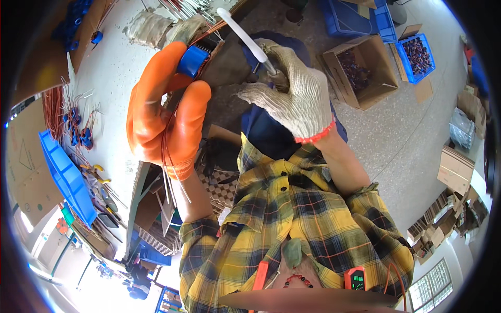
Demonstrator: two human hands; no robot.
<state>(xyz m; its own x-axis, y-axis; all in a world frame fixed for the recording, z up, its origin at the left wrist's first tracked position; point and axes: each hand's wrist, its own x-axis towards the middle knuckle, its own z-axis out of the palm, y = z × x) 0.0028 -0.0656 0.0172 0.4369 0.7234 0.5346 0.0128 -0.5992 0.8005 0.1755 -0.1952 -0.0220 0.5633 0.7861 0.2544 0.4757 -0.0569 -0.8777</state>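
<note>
The left hand (164, 117), in an orange rubber glove, has its fingers clenched around a small blue coil bobbin (192, 60) trailing thin copper wires (168, 161). The right hand (295, 96), in a white knitted glove, grips a white plastic rod (245, 37) above the pale worktop (112, 78).

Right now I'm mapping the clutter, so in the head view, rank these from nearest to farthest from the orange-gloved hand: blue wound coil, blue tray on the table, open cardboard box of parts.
From the left hand:
1. Blue wound coil: gripped at its fingertips.
2. Blue tray: on the table, to the left.
3. Open cardboard box: on the floor, far right, beyond the right hand.
</note>
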